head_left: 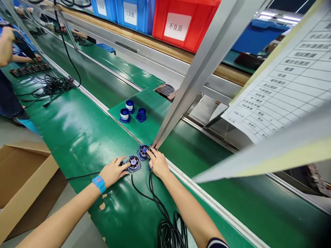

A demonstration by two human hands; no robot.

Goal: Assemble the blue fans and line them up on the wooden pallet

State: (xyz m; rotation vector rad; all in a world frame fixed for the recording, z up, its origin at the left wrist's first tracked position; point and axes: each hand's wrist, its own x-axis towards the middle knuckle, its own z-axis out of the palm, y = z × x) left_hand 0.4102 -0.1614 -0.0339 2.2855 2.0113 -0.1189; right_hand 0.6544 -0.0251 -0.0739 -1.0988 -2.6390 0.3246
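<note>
Printed white sheet looms nearest as two bare hands touch round blue housings

Closest, at the right, hangs a white paper sheet with a printed grid [279, 93], its lower edge blurred. Below it, black looped cables [172, 234] lie on the glossy green worktop [80, 134], beside the right forearm. An open brown cardboard box [28, 189] stands at the left.

The left hand [113, 172], above a bright blue wristband [99, 184], has its fingers apart and touches the near round blue housing with a dark, ringed centre [133, 163]. The right hand [159, 163] has fingertips on the similar far blue housing [144, 151], just beside the first; whether it grips cannot be told.

Farther off, three dark blue cylindrical parts [130, 106] stand near a slanting silver metal post [204, 65]. A person [5, 48] is at far left, near tangled black cables [55, 85]. A red plastic bin [190, 20] and blue plastic bins [131, 13] sit on the shelf.
</note>
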